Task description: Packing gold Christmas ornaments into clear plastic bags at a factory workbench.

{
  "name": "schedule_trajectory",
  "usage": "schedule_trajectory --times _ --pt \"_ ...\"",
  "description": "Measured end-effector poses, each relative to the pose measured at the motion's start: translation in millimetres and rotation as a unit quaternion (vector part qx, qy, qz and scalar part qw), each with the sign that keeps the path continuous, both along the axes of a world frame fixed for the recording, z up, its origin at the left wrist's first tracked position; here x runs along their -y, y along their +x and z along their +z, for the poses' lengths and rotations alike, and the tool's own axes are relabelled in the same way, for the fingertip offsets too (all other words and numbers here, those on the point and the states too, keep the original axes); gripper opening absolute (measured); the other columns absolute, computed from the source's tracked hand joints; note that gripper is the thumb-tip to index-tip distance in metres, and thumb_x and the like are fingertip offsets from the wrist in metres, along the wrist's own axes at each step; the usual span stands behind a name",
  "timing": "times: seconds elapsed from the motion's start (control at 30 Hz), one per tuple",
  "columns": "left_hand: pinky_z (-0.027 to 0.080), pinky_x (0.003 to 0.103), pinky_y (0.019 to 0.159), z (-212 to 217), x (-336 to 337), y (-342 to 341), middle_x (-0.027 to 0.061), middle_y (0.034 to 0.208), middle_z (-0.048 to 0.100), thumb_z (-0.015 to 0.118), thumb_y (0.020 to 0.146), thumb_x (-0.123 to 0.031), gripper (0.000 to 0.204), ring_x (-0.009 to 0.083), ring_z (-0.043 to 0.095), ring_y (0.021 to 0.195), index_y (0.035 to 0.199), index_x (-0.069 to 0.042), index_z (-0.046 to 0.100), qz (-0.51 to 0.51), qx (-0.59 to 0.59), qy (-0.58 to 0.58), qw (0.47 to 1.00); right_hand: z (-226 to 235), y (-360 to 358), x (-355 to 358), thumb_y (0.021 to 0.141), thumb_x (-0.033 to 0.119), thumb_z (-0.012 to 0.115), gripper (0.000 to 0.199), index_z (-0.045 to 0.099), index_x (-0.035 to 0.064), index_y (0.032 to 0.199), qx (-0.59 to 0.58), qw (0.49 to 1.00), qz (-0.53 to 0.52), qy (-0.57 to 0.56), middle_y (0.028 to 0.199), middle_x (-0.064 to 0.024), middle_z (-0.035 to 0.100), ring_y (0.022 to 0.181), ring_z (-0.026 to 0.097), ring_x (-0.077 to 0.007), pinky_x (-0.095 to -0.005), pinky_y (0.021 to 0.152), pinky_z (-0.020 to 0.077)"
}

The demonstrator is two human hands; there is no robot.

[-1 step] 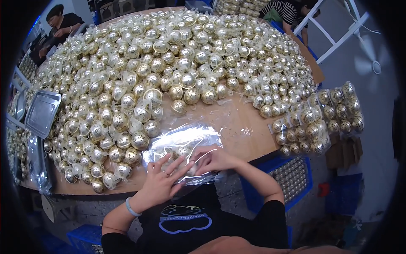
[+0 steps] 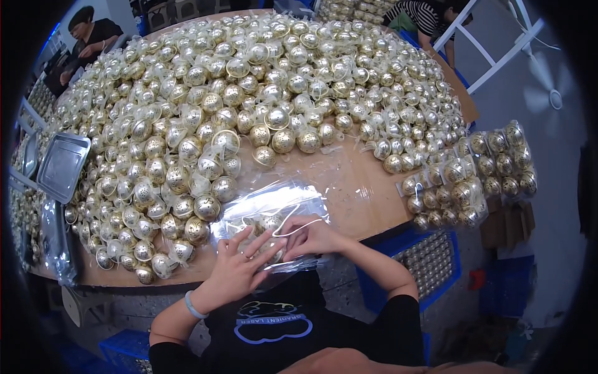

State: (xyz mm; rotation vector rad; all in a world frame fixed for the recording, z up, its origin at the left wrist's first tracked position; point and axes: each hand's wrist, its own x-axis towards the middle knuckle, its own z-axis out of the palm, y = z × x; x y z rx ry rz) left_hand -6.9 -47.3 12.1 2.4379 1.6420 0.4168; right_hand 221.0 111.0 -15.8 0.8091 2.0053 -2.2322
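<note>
Both hands on a clear plastic bag (image 2: 274, 215) lying flat at the near edge of the wooden surface (image 2: 355, 187), right in front of the person. Left hand (image 2: 235, 269) spread wide, palm down, fingers splayed, pressing the bag's lower left part; pale wristband (image 2: 194, 306) on that wrist. Right hand (image 2: 309, 237) lies on the bag's right side, fingers curled in towards the left hand, pinching or pressing the plastic, exact grip can't tell. A few gold balls (image 2: 265, 225) show through the bag between and under the fingers, count unclear.

Just left of the bag, a big heap of gold perforated balls (image 2: 205, 124), many in small clear wraps, covers most of the surface up to the far edge; nearest loose ones almost touching the bag's left edge. To the right, near the surface edge, filled clear packs of gold balls (image 2: 473, 174), well apart from the hands. Metal tray (image 2: 62, 165) at the left edge on the heap. Blue crate (image 2: 430, 262) with more balls below the surface on the right. Another person (image 2: 90, 37) at the far left corner, a second person in a striped top (image 2: 423, 15) at the far right; white frame (image 2: 492, 43) beside them
</note>
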Motion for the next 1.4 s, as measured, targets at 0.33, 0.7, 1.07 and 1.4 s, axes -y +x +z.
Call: schedule_trajectory --times 0.33,0.7,1.07,1.4 --pt "0.025 0.072 0.105 5.5 2.2 6.2 0.0009 0.16 0.032 0.073 0.083 -0.034 0.074 0.0324 0.032 0.141 0.15 -0.03 0.042 0.008 -0.072 0.028 0.997 42.4 7.1 -127.9 0.083 0.008 0.073 0.018 0.069 0.005 0.1 0.031 0.879 -0.015 0.475 0.09 -0.0088 0.069 0.079 0.068 -0.0196 -0.0288 0.07 0.0526" --pt "0.022 0.07 0.112 7.4 -9.8 12.0 0.011 0.157 0.035 0.075 0.079 -0.032 0.07 0.0362 0.035 0.143 0.142 -0.022 0.047 -0.029 -0.05 -0.003 0.998 82.1 -78.7 -158.9 0.096 0.031 0.059 0.044 0.053 0.0078 0.133 0.082 0.83 -0.036 0.55 0.127 -0.0152 0.056 0.108 0.059 -0.0283 -0.0398 0.096 0.0475" --pt "0.019 0.065 0.112 20.1 -27.5 8.6 0.0117 0.149 0.045 0.081 0.07 -0.03 0.095 0.0343 0.042 0.135 0.154 -0.026 0.036 -0.037 -0.015 -0.026 0.999 30.4 44.0 -46.5 0.099 0.01 0.058 0.051 0.036 0.007 0.145 -0.273 0.86 -0.421 0.094 0.136 -0.0121 0.053 0.121 0.058 -0.0223 -0.0361 0.101 0.0492" --pt "0.016 0.062 0.114 10.8 -25.1 7.5 0.0125 0.145 0.048 0.075 0.078 -0.044 0.085 0.0348 0.043 0.131 0.153 -0.024 0.04 -0.044 -0.021 -0.005 0.999 -5.0 41.3 29.5 0.068 0.005 0.091 0.059 0.061 0.0009 0.119 0.016 0.933 -0.279 0.228 0.105 -0.0053 0.067 0.088 0.064 -0.0108 -0.0246 0.077 0.0527"
